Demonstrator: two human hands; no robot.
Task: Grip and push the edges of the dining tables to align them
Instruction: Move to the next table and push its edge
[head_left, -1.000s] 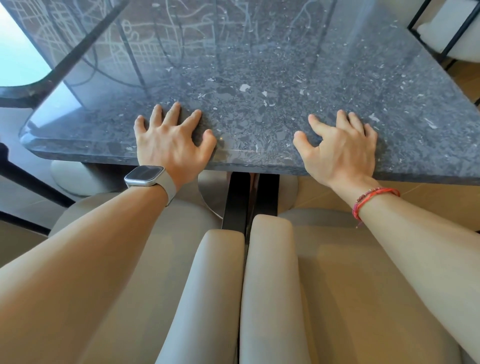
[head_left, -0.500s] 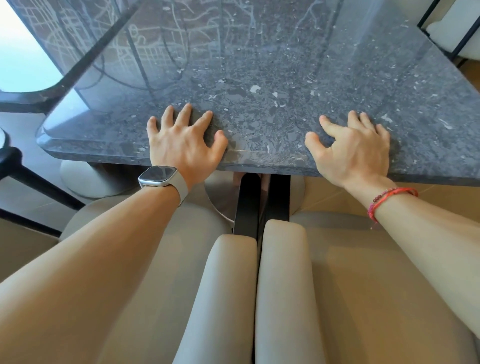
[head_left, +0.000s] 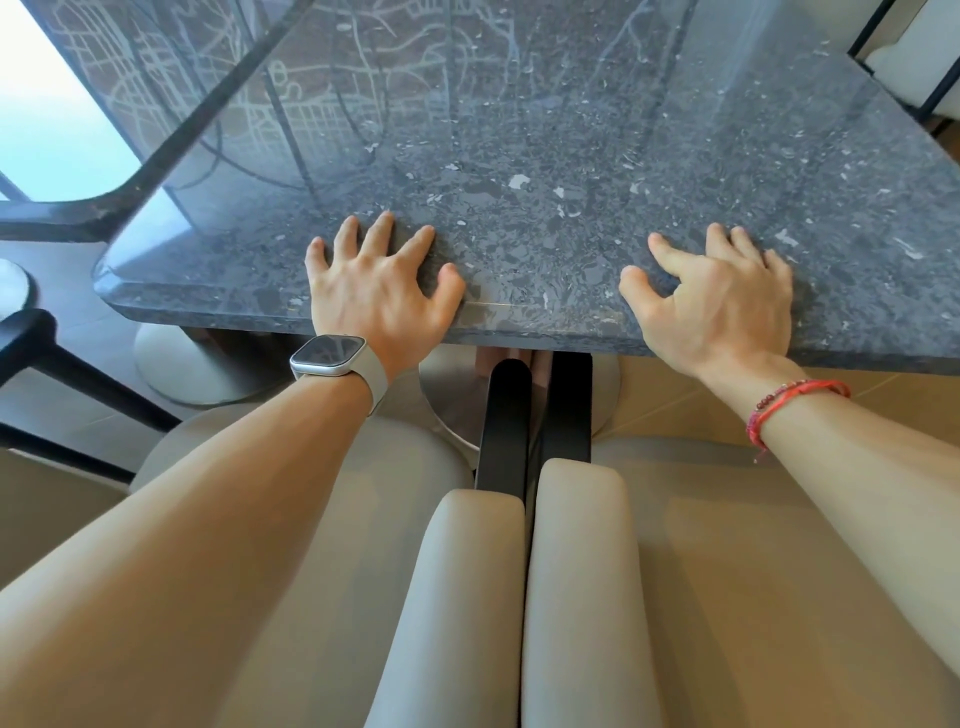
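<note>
A dark grey speckled stone dining table (head_left: 545, 171) fills the upper view, its near edge running across the middle. My left hand (head_left: 376, 291), with a watch on its wrist, lies flat on the top at the near edge, fingers spread and the heel of the palm over the rim. My right hand (head_left: 719, 306), with a red bracelet on its wrist, rests the same way further right, its fingers slightly curled. Both thumbs lie on top of the slab, not under it. A second dark tabletop edge (head_left: 62, 215) shows at the far left.
Two beige padded chair backs (head_left: 524, 597) stand side by side below me, pushed up to the table, with black frame bars (head_left: 535, 415) between them. Round metal pedestal bases (head_left: 192, 369) sit under the table. A black chair frame (head_left: 62, 364) is at the left, another at the top right (head_left: 904, 52).
The whole scene has drifted rightwards in the view. Both hands keep the same spots on the table's near edge, still flat and spread.
</note>
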